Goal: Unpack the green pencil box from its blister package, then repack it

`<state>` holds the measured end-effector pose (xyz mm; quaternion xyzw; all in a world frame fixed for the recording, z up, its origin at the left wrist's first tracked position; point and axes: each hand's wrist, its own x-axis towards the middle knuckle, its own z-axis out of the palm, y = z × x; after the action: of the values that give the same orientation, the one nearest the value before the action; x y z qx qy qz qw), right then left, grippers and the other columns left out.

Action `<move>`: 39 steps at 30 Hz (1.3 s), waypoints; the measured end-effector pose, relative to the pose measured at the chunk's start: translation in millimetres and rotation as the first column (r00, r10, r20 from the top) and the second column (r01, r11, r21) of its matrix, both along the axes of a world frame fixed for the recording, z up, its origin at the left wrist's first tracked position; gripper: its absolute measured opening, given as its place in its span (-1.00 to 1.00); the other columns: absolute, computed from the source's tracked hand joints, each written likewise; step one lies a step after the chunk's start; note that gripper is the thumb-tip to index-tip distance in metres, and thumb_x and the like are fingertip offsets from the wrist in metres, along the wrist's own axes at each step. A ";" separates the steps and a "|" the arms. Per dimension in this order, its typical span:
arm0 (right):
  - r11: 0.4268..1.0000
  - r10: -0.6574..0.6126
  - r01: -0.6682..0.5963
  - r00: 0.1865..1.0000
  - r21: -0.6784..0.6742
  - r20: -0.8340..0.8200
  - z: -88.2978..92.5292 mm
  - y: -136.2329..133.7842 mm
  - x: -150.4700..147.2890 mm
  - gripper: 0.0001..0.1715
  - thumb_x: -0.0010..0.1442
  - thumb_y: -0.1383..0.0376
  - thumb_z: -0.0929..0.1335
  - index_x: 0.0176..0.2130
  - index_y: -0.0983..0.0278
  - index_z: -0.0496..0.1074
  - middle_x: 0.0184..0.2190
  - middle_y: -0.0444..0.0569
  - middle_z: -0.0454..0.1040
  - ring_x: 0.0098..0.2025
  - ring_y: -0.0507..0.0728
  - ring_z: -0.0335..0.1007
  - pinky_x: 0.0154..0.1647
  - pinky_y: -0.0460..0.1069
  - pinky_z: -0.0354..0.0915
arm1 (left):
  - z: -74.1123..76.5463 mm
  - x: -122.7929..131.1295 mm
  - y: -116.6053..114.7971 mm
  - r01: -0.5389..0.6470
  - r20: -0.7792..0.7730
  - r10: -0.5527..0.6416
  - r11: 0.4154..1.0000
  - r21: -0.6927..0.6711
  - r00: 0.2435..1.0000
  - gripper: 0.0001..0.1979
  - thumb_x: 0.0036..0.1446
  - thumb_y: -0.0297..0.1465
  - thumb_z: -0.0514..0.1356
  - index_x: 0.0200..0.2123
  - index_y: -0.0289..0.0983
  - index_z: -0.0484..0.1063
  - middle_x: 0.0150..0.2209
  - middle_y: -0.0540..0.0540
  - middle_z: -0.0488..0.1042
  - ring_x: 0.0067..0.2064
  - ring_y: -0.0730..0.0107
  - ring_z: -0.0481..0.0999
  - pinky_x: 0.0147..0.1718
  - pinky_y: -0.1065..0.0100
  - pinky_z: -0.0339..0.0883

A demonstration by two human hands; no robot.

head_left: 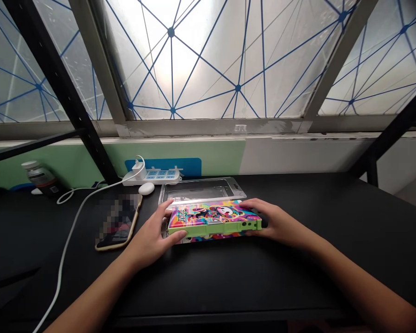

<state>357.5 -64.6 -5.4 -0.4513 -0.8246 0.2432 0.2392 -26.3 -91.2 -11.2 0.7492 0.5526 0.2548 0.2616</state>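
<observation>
Inspecting at the desk (208, 286): my L hand (154, 238) is half-curled round the L end of the printed case (213, 216), thumb on its near green side. My R hand (275, 222) is likewise half-curled on the R end, fingers over the far corner. Case is approx. mid-desk, illustrated face up; a coloured layer shows below, can't tell if separate. Phone (119, 222) lies L of my L hand. Clear plastic tray (208, 190) is just behind the case.

Status (my judgement): handling under way; case is out of the tray, lid looks closed, no contents visible, neither hand off it yet. Anything further outstanding: can't tell.

Farther back: white rounded item (146, 188), power strip (162, 176) w/ charger (138, 170), bottle (43, 178) far L, then window (208, 60).
</observation>
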 end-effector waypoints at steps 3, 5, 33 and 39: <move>0.995 -0.089 0.087 0.996 -0.056 -0.031 -1.8 3.7 -1.0 -0.33 0.05 -0.06 0.50 0.07 0.12 0.39 0.04 0.03 0.51 0.03 0.33 0.46 0.03 0.14 0.38 | 1.7 -1.9 0.4 0.056 -0.009 -0.056 0.998 0.040 0.998 -0.39 0.31 0.01 0.05 0.30 -0.17 0.17 0.20 -0.22 0.40 0.19 0.02 0.42 0.15 0.09 0.28; 0.990 -0.126 0.124 0.992 -0.072 -0.023 -1.9 6.3 -1.0 -0.47 0.13 -0.10 0.43 -0.04 0.14 0.41 -0.11 -0.02 0.57 -0.13 0.29 0.51 -0.13 0.10 0.40 | 3.2 -2.1 1.3 0.098 -0.036 -0.095 0.993 0.068 0.995 -0.51 0.36 -0.03 -0.01 0.17 -0.18 0.34 0.12 -0.19 0.45 0.15 0.05 0.44 0.13 0.11 0.30; 0.918 -0.134 -0.037 0.908 0.395 0.396 15.7 12.0 -94.5 -0.74 0.40 0.17 0.25 -0.08 0.24 0.46 -0.14 0.06 0.51 -0.08 0.25 0.39 -0.05 0.14 0.19 | -14.9 -4.1 7.2 0.087 0.016 -0.089 0.992 0.086 0.996 -0.01 0.07 -0.14 0.37 0.44 -0.15 -0.10 0.32 -0.28 0.26 0.33 -0.08 0.27 0.29 -0.05 0.13; 0.879 -0.132 -0.058 0.924 0.474 0.359 7.1 27.6 -129.8 -0.78 0.38 0.33 0.25 -0.28 0.26 0.43 -0.29 0.00 0.48 -0.25 0.17 0.36 -0.19 0.06 0.20 | -11.5 -4.3 6.3 0.070 0.027 -0.071 0.996 0.048 0.997 0.03 0.07 -0.18 0.38 0.45 -0.17 -0.16 0.30 -0.28 0.31 0.31 -0.05 0.29 0.28 -0.03 0.16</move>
<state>227.7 -37.0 1.7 -0.4332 -0.8803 -0.0637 0.1828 -30.6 -84.9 -22.8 0.7705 0.5159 0.2689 0.2605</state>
